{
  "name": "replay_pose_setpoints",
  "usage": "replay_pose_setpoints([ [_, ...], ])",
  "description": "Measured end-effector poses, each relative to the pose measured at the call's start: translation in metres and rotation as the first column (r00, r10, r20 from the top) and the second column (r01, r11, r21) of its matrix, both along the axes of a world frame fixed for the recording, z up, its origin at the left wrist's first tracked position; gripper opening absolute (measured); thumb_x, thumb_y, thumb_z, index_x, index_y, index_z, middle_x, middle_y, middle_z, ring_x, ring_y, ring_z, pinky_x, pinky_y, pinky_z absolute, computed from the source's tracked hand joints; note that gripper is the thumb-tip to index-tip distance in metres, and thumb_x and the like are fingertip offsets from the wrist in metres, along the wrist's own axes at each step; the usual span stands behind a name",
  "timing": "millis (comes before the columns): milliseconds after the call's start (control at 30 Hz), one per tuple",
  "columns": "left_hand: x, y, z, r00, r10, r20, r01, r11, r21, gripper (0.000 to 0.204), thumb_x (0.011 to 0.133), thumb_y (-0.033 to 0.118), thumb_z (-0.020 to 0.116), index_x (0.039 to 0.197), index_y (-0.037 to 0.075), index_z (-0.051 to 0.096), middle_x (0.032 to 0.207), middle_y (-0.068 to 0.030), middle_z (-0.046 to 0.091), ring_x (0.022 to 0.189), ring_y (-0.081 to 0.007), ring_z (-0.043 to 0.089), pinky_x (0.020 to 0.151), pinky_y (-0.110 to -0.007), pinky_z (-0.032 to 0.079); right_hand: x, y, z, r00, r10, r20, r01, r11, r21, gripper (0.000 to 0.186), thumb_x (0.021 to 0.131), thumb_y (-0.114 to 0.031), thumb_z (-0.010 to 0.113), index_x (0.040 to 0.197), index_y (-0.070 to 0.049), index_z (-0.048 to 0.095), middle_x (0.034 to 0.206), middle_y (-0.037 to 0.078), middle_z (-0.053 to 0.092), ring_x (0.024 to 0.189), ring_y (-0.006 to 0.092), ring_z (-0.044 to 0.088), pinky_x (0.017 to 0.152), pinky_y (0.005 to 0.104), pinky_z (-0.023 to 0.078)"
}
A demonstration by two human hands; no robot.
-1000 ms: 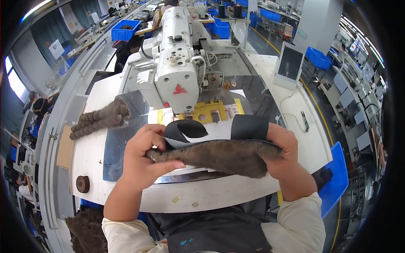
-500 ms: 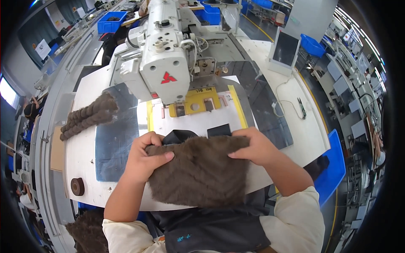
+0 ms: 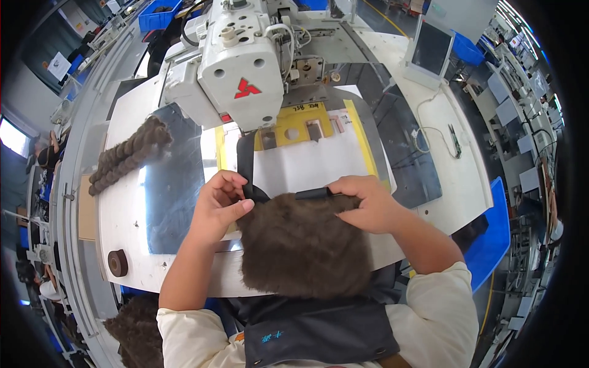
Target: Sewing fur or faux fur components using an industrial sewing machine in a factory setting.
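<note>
Between the two hands, a brown fur panel (image 3: 307, 251) spreads toward the wearer, its upper corner pinched by the right hand (image 3: 372, 205), apparently to steady the edge. The left hand (image 3: 219, 207), half-curled, meets the black strap (image 3: 245, 162), perhaps to straighten it; whether it grips is unclear.

Brown roll (image 3: 118, 263), blue bin (image 3: 497, 236) (right side)

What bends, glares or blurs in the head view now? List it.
Head view: fisheye distortion bends the white table, picture corners go black; head view: the window at far left glares white; head view: pale reflections mark the blue sheet; head view: the brown fur piece looks dark, fine hairs indistinct.
</note>
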State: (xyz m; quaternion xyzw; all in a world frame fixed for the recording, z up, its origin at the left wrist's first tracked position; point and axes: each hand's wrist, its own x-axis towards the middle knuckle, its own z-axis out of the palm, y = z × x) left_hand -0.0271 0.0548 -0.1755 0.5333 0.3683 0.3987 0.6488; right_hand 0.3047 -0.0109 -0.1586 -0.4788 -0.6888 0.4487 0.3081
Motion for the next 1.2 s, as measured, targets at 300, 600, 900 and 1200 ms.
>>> replay_pose_setpoints([
  [300, 0.006, 0.0, 0.011, 0.997, 0.081, -0.01, -0.082, 0.995, -0.057, 0.046, 0.08, -0.005, 0.08, 0.116, 0.009, 0.055, 0.095, -0.002, 0.066, 0.085, -0.0088, 0.062, 0.077, -0.022, 0.049, -0.013, -0.015, 0.017, 0.979, 0.128, 0.159, -0.178, 0.917, 0.356, 0.053, 0.071, 0.001, 0.066, 0.124, -0.007, 0.071, 0.1, 0.012, 0.07, 0.092, 0.0339, 0.069, 0.08, 0.0414, 0.056],
  [600, 0.002, -0.009, 0.02, 0.973, 0.144, 0.18, -0.166, 0.98, 0.114, 0.066, 0.081, -0.011, 0.078, 0.137, 0.007, 0.049, 0.103, -0.0103, 0.075, 0.097, -0.0175, 0.071, 0.086, -0.03, 0.054, -0.009, -0.018, 0.016, 0.98, 0.126, 0.151, -0.174, 0.918, 0.358, 0.052, 0.073, 0.002, 0.067, 0.124, -0.008, 0.072, 0.102, 0.012, 0.071, 0.092, 0.0335, 0.069, 0.081, 0.0403, 0.057],
  [900, -0.018, -0.033, 0.03, 0.974, 0.002, 0.225, -0.074, 0.948, 0.31, 0.132, 0.056, 0.007, 0.099, 0.164, 0.005, 0.022, 0.131, -0.0199, 0.066, 0.102, -0.0217, 0.07, 0.097, -0.036, 0.053, -0.004, -0.024, 0.016, 0.971, 0.109, 0.212, -0.193, 0.884, 0.426, 0.048, 0.073, 0.001, 0.07, 0.12, -0.009, 0.073, 0.1, 0.01, 0.071, 0.091, 0.0313, 0.069, 0.079, 0.0394, 0.057],
  [1200, -0.017, -0.039, 0.022, 0.767, 0.145, -0.624, 0.384, 0.675, 0.63, 0.045, 0.062, 0.018, 0.095, 0.099, 0.007, 0.071, 0.102, -0.01, 0.068, 0.093, -0.0283, 0.065, 0.086, -0.038, 0.051, -0.006, -0.03, 0.014, 0.955, 0.098, 0.282, -0.238, 0.82, 0.521, 0.045, 0.075, -0.005, 0.075, 0.119, -0.013, 0.075, 0.098, 0.006, 0.071, 0.088, 0.0281, 0.069, 0.078, 0.0396, 0.056],
])
